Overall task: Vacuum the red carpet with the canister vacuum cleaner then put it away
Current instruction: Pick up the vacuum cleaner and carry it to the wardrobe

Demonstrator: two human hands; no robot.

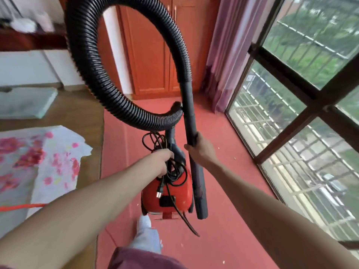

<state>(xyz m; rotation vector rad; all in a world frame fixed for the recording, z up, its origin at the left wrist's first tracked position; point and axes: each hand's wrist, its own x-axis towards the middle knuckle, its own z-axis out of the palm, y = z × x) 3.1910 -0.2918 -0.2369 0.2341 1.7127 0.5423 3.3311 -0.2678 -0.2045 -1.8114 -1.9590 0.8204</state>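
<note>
I saw the red canister vacuum (171,193) low at centre over the red carpet (223,191); whether it rested there I could not tell. The left hand (163,162) was curled tight round the bundled cord (155,140) at the canister's top, with the plug (159,191) dangling over the casing. The right hand (198,148) was wrapped round the wand (191,121), which ran down just beside the canister's right side. The hose (87,61) looped high above both. A wardrobe (151,55) stood ahead and a window (291,94) to the right.
</note>
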